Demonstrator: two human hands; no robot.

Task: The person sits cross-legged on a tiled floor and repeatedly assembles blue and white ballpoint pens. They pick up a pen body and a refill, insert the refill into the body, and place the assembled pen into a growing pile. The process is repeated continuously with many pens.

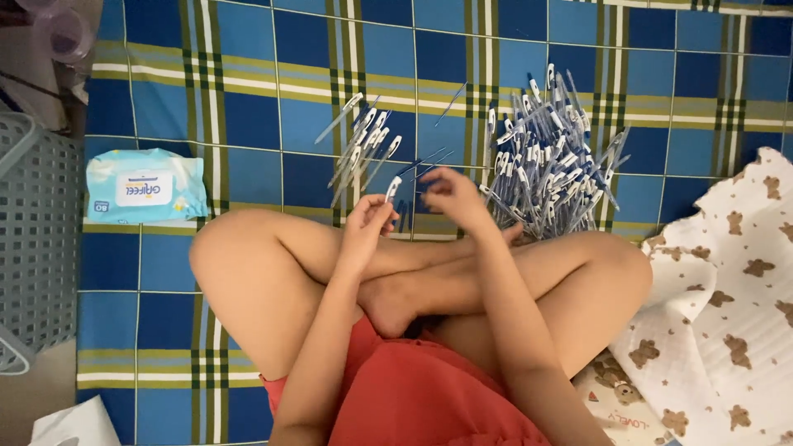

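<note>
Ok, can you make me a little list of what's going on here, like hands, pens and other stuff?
left hand: holds a white pen cap
right hand: fingers bent over thin blue pen parts, grip unclear
big pen pile: on the person's right side
small pen row: ahead of left hand
mat: blue checked
wipes pack: far left
grey basket: left edge
bear cloth: right
</note>
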